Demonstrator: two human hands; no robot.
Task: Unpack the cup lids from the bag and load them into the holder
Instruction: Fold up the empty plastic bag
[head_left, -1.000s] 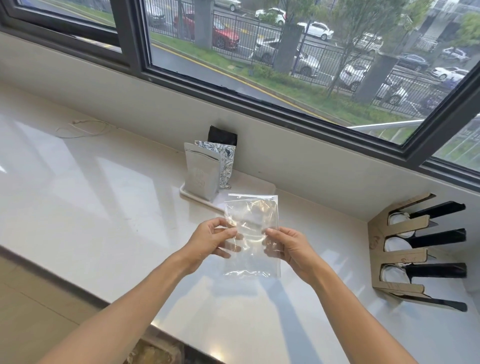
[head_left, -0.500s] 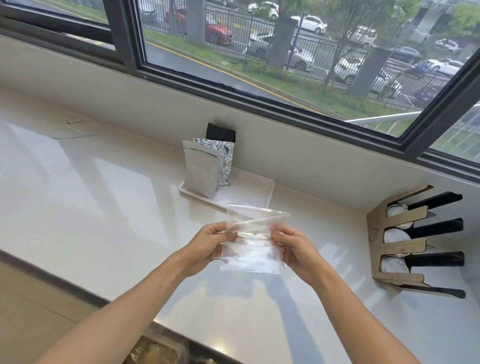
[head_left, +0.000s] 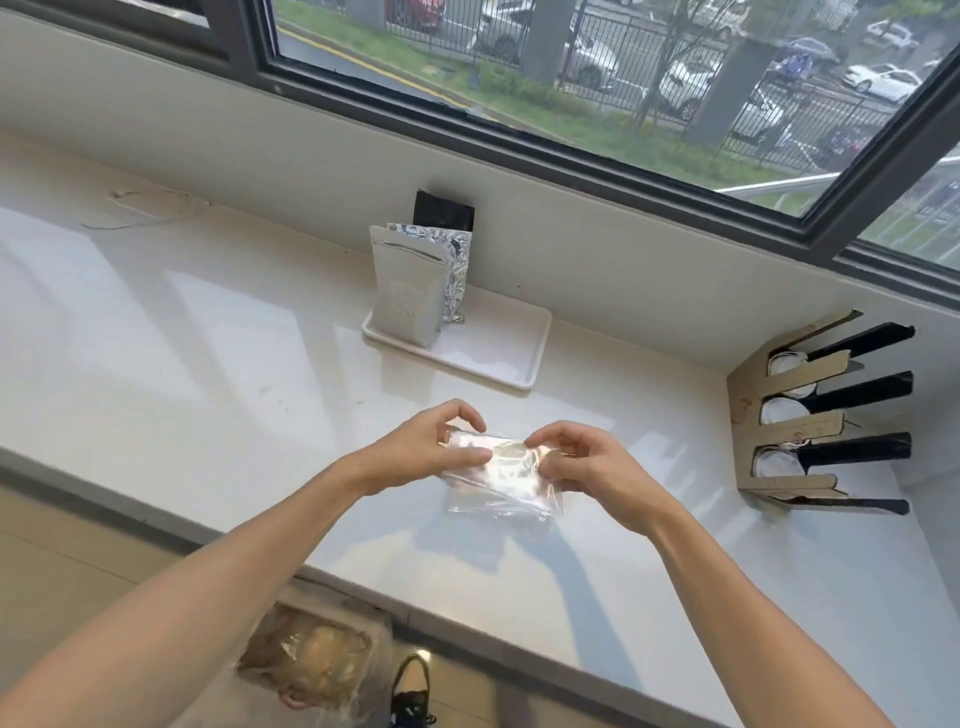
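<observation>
Leftmost, far on the counter (head_left: 156, 322): one thin cord (head_left: 140, 208), lying loose. Further right, one white tray (head_left: 514, 358) with two foil pouches (head_left: 410, 286) standing at its left end, a black one behind them by the wall.

Nearer, above the counter's near edge: one clear bag (head_left: 501, 480), pinched at its top edge from both sides. Left hand (head_left: 431, 449) with thumb and fingertips curled onto the top left corner; right hand (head_left: 587, 465) likewise curled onto the top right. Bag hanging below the fingers, crinkled and glinting. Lids inside too transparent to count.

Probably very light, limp, slick film, liable to slip through dry fingertips; best held right at the mouth, one wall per hand, and peeled apart. Thin plastic lids likely springy and easy to dent, so better taken by the rim.

Far right, in the corner: one wooden holder (head_left: 769, 415) with three slots, each showing pale round lids already seated, well apart from the bag.
</observation>
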